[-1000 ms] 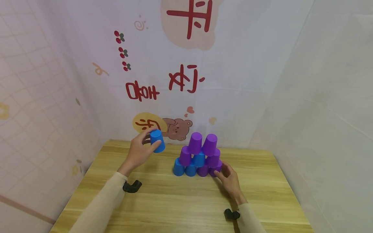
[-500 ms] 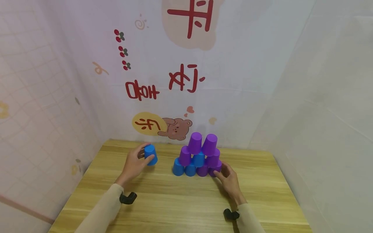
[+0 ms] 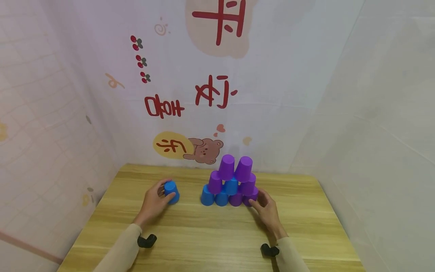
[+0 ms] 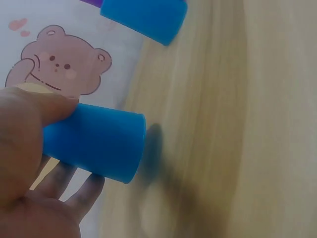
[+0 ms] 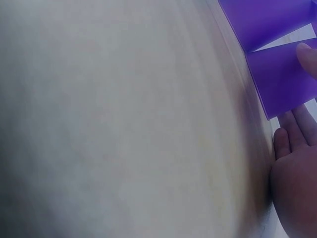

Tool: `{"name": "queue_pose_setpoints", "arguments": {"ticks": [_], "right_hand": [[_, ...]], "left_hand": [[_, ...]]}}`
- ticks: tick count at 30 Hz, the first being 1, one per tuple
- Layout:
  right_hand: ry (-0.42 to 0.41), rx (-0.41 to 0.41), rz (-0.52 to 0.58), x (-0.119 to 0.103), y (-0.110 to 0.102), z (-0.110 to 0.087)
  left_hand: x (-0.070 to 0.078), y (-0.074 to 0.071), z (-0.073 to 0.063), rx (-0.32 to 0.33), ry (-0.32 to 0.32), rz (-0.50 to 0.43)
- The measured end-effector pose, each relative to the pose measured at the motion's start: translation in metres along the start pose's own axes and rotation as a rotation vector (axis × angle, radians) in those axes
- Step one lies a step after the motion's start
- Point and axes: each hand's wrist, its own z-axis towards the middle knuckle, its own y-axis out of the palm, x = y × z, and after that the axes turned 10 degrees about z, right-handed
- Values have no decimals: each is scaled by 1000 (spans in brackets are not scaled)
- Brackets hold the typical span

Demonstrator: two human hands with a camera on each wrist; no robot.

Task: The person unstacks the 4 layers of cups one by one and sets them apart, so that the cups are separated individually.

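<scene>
The fingers of the left hand point(image 3: 153, 203) are clamped on a smooth blue cup point(image 3: 172, 189), tapered and mouth-down, close to the worktop point(image 3: 204, 234); I can't tell whether its rim touches. Over to the right, the right hand point(image 3: 268, 212) curls thumb and fingers round the purple cup point(image 3: 249, 197) at the bottom corner of a pyramid point(image 3: 231, 186) of matching cups, rows of four, three and two. Yellowish wood grain streaks the worktop; behind hangs creased, printed cloth point(image 3: 272, 117).
</scene>
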Motion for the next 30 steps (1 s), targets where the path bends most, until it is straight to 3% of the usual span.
{"name": "queue_pose_setpoints", "arguments": {"ticks": [7, 30], "right_hand": [[-1, 0, 4, 1, 1, -1], [-24, 7, -5, 0, 2, 0]], "left_hand": [[-8, 2, -3, -12, -6, -9], [-8, 1, -2, -37, -24, 11]]}}
